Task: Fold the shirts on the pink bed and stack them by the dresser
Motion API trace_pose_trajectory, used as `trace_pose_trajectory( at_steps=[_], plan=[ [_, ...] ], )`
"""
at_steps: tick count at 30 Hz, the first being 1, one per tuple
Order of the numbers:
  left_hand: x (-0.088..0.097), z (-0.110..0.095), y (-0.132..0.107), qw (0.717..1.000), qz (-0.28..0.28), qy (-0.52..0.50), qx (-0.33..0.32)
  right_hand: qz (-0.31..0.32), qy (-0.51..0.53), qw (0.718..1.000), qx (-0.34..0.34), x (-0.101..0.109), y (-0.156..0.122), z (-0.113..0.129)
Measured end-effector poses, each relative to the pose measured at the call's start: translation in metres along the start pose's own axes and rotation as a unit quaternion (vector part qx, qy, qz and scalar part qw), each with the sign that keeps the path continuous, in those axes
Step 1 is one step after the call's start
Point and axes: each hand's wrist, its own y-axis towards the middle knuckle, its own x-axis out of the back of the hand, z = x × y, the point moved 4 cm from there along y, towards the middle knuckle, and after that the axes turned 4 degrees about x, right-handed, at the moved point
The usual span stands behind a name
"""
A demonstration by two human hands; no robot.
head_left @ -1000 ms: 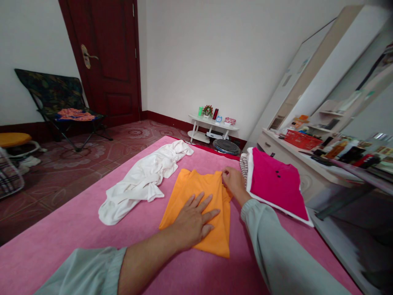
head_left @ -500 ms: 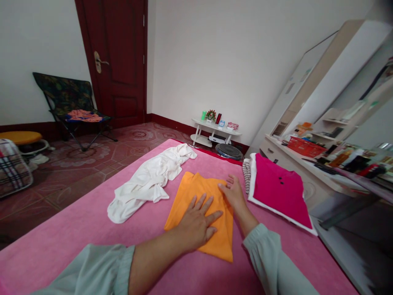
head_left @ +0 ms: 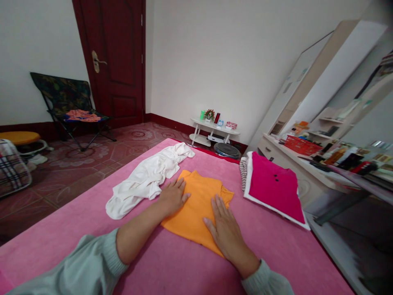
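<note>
An orange shirt (head_left: 196,209) lies folded on the pink bed cover (head_left: 181,268) in front of me. My left hand (head_left: 173,197) rests on its left edge, fingers stretched out. Flat on the right side of the shirt lies my right hand (head_left: 225,229), its fingers extended and the thumb apart. A small flap of orange cloth sticks out beyond the right fingertips. Left of the shirt, a crumpled white garment (head_left: 147,178) is spread lengthwise. To the right sits a stack of folded clothes with a magenta shirt (head_left: 273,186) on top.
Along the right side stands a dresser (head_left: 276,159) with a red basket (head_left: 302,145) and several bottles. A low white table (head_left: 215,126) is by the far wall. A folding chair (head_left: 72,102) holding clothes stands near the dark red door (head_left: 123,69).
My left hand has moved from the shirt's middle to its left edge. My right hand has come nearer and now lies flat on the shirt. A flap now sticks out at the right.
</note>
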Motion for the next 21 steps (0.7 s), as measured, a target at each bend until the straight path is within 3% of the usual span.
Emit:
trace_pose_trajectory(
  at_steps=[4, 8, 11, 14, 17, 21],
  plan=[
    [0.031, 0.006, -0.003, 0.994, 0.02, 0.066, 0.086, -0.023, -0.026, 0.999, -0.008, 0.004, 0.005, 0.004],
    [0.053, 0.006, -0.008, 0.975, 0.099, 0.12, 0.156, -0.06, -0.04, 0.997, 0.007, 0.003, 0.004, 0.002],
    [0.053, 0.007, -0.011, 0.967, 0.205, 0.106, 0.11, -0.085, -0.032, 0.996, 0.023, 0.001, 0.003, -0.003],
    [0.044, 0.004, -0.015, 0.953, 0.303, 0.014, 0.012, -0.102, -0.029, 0.994, 0.028, 0.001, 0.004, -0.006],
    [0.039, -0.007, -0.014, 0.962, 0.26, -0.072, -0.052, -0.13, -0.017, 0.991, 0.027, 0.009, 0.007, -0.003],
    [0.033, -0.031, -0.015, 0.97, 0.17, -0.161, -0.068, -0.143, 0.055, 0.988, 0.019, 0.028, 0.03, 0.01]
  ],
)
